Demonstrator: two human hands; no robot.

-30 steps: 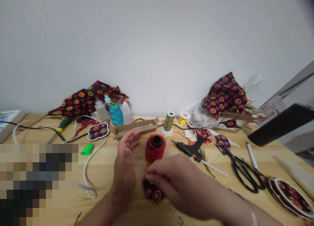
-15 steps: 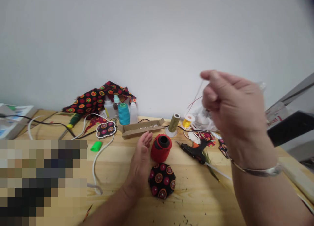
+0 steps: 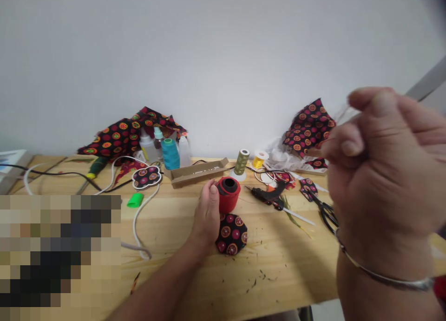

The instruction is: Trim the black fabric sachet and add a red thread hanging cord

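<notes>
**Position of the hands.** The left hand (image 3: 208, 214) is resting edge-down on the bench (image 3: 278, 270), fingers extended and loosely together, gripping nothing. Its fingertips are lying against the side of the red spool (image 3: 228, 194), and its heel is sitting just beside the fabric round (image 3: 232, 233). The right hand (image 3: 383, 172) is raised close to the camera, well above the bench, and curled tight. Thumb and forefinger are pinching a fine thread (image 3: 341, 111), which is showing only as a faint wisp at the fingertips. Its run down to the bench is too thin to trace.

**Location of the workpiece.** The fabric round is lying flat on the bench, in front of the red spool and touching or nearly touching it.

**Handling characteristics (judged).**
- Fabric round: looking light, soft and pliable. It is likely to slide or lift under any pull, so pressing it flat with the fingers or pinching it at the rim is advisable.
- Thread: looking very light and slippery. A tight fingertip pinch, as shown, is suiting it; a sharp tug is risking a snap.
- Red spool: standing upright with the core opening upward; probably light and easily tipped.

**Surroundings.** A glue gun (image 3: 268, 198) and scissors (image 3: 325, 212) are lying to the right of the spool, clear of both hands.
</notes>
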